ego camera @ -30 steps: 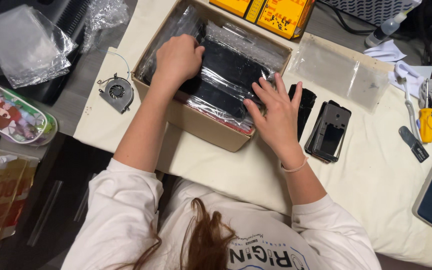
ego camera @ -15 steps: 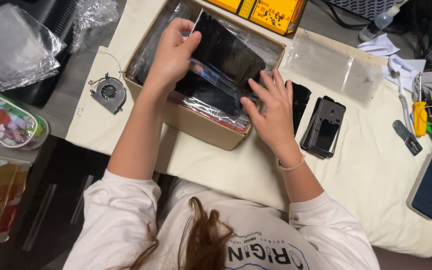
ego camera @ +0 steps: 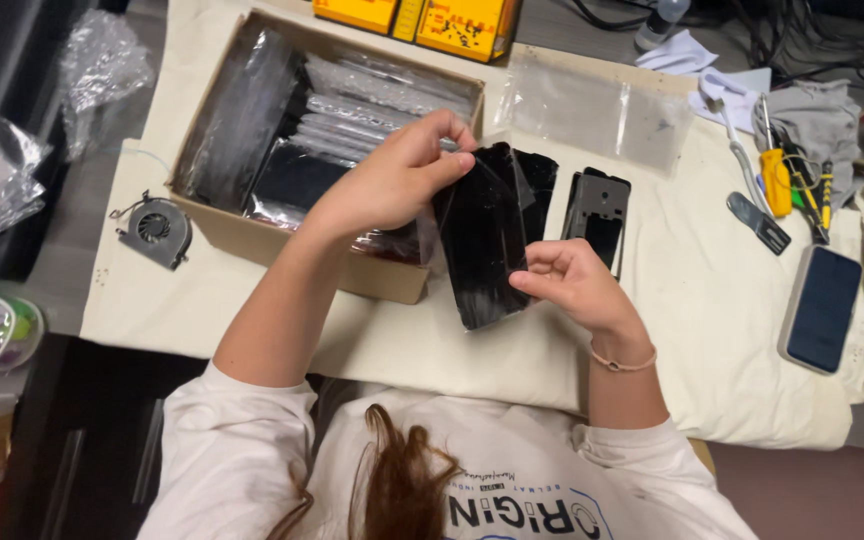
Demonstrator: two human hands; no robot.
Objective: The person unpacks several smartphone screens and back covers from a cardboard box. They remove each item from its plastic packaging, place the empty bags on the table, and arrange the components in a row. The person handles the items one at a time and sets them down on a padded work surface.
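Head view: a bagged black screen [ego camera: 482, 245] is pinched by the left hand [ego camera: 392, 180] and right hand [ego camera: 572, 285] beside the cardboard box [ego camera: 292, 250], apparently for inspection.

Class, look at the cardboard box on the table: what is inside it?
The cardboard box holds black panels in clear bags, stacked on edge. What lies beneath them is hidden.

White long-sleeved top, sleeves pushed up, thin bracelet [ego camera: 623, 362] on right wrist, long brown hair.
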